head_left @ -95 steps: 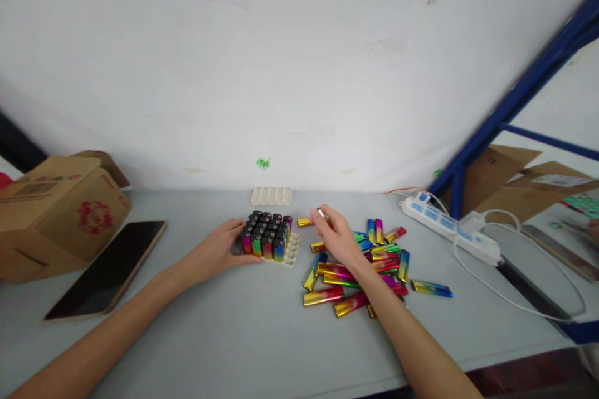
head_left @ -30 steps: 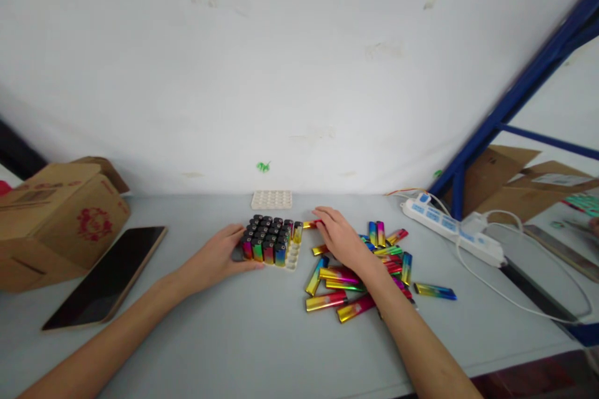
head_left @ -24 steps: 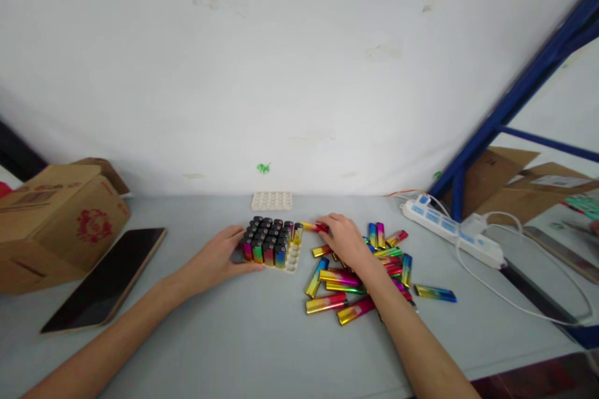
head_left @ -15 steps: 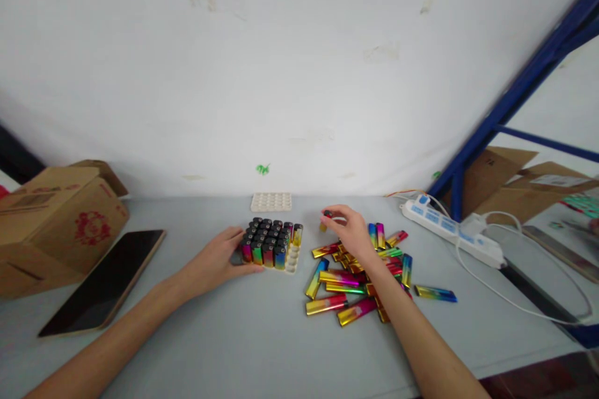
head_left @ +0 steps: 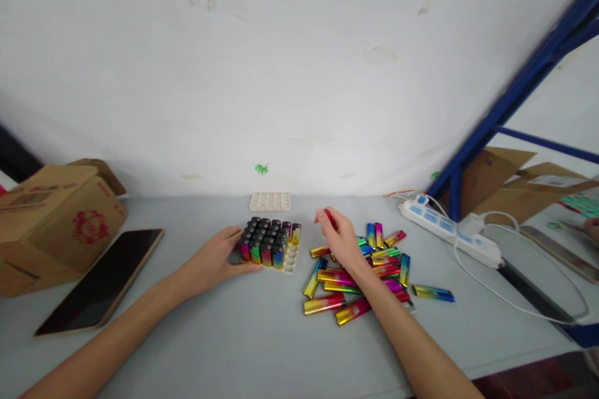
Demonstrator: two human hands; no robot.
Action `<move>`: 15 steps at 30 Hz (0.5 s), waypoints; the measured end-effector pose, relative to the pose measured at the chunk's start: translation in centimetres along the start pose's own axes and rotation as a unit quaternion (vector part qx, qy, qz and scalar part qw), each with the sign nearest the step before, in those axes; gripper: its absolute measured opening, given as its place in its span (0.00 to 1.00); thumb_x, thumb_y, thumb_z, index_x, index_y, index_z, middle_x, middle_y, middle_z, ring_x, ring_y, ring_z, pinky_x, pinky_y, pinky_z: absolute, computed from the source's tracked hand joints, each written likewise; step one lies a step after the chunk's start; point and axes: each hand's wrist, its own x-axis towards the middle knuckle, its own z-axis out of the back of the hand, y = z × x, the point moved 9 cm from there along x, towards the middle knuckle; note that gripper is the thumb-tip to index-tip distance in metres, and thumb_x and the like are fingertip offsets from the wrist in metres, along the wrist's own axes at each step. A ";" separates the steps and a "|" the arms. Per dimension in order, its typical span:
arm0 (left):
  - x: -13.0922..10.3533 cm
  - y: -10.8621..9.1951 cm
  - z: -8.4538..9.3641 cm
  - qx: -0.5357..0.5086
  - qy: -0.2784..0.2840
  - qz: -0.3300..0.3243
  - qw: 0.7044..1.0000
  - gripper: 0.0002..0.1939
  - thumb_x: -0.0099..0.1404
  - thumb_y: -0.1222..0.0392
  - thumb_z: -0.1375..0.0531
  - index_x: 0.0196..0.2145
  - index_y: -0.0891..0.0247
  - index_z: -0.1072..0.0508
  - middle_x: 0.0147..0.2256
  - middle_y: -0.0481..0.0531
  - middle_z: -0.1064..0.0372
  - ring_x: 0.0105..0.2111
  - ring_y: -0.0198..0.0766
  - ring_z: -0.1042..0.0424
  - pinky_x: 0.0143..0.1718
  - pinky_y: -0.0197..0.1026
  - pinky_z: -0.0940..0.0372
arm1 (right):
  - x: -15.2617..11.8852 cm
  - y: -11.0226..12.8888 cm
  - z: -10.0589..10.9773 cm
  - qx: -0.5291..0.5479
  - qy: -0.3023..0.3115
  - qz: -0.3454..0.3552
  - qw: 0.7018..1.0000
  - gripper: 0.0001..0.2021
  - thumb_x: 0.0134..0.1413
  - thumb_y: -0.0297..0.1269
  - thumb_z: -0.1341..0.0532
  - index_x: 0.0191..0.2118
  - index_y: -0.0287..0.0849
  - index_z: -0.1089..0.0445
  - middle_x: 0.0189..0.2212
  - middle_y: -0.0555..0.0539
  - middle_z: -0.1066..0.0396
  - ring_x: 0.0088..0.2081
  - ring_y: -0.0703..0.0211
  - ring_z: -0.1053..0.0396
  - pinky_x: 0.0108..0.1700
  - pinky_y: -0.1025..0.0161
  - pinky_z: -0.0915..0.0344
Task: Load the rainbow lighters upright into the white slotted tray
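Note:
A block of lighters [head_left: 264, 240] with black tops and shiny coloured bodies stands upright in a white tray [head_left: 289, 262]. Bare sockets show along the tray's right and front-right side. My left hand [head_left: 218, 259] grips the block from its left, thumb along the front and fingers behind. To the right of the tray, my right hand [head_left: 337, 234] is closed on a lighter, of which only a red bit [head_left: 330, 218] shows between the fingers. Below that hand and forearm lies a loose pile of metallic lighters [head_left: 337, 277], partly hidden by the arm.
A second white tray [head_left: 270, 201] lies near the wall. At left are a cardboard box [head_left: 60, 224] and a dark tablet [head_left: 100, 280]. A white power strip [head_left: 452, 230] with cables lies at right, by a blue metal frame [head_left: 496, 106]. Another person's hand [head_left: 592, 227] shows at the right edge.
My right hand has shifted slightly left and turned, so the lighter in it is now mostly hidden. My left hand stays at the block.

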 end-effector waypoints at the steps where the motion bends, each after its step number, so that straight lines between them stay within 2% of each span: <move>1: 0.0 0.0 0.0 0.000 0.000 0.000 1.000 0.26 0.61 0.30 0.26 0.45 0.51 0.16 0.50 0.59 0.15 0.52 0.63 0.17 0.58 0.59 0.19 | -0.1 0.3 0.3 -0.034 -0.018 0.015 0.999 0.26 0.72 0.64 0.45 0.30 0.49 0.36 0.20 0.57 0.45 0.25 0.60 0.45 0.30 0.62 0.46; 5: 0.0 -0.2 0.0 0.003 0.004 0.004 1.000 0.28 0.62 0.29 0.26 0.47 0.51 0.16 0.52 0.59 0.15 0.54 0.62 0.17 0.59 0.58 0.20 | -0.4 0.8 0.3 -0.095 -0.023 0.032 0.995 0.25 0.69 0.55 0.42 0.23 0.50 0.46 0.18 0.57 0.48 0.25 0.62 0.48 0.32 0.60 0.49; 9: 0.0 -0.2 0.1 0.001 0.005 0.010 1.000 0.29 0.62 0.28 0.27 0.47 0.52 0.16 0.52 0.59 0.15 0.54 0.62 0.17 0.59 0.58 0.20 | -0.5 0.8 -0.2 -0.104 -0.013 0.032 0.994 0.18 0.62 0.46 0.42 0.23 0.50 0.45 0.19 0.57 0.48 0.25 0.62 0.48 0.31 0.61 0.51; 12: 0.0 -0.2 0.0 -0.001 0.005 0.011 1.000 0.29 0.62 0.28 0.27 0.47 0.52 0.16 0.52 0.59 0.15 0.54 0.63 0.17 0.59 0.60 0.20 | -0.5 0.8 -0.3 -0.101 -0.019 0.031 0.994 0.14 0.60 0.43 0.42 0.25 0.50 0.44 0.19 0.57 0.48 0.25 0.61 0.48 0.32 0.61 0.51; 15: 0.0 -0.1 0.0 -0.004 0.006 0.009 1.000 0.28 0.61 0.29 0.26 0.46 0.52 0.16 0.50 0.58 0.15 0.53 0.63 0.17 0.58 0.59 0.19 | -0.6 1.2 -0.3 -0.098 -0.020 0.033 0.994 0.15 0.62 0.46 0.42 0.25 0.50 0.45 0.19 0.57 0.47 0.25 0.61 0.49 0.32 0.61 0.50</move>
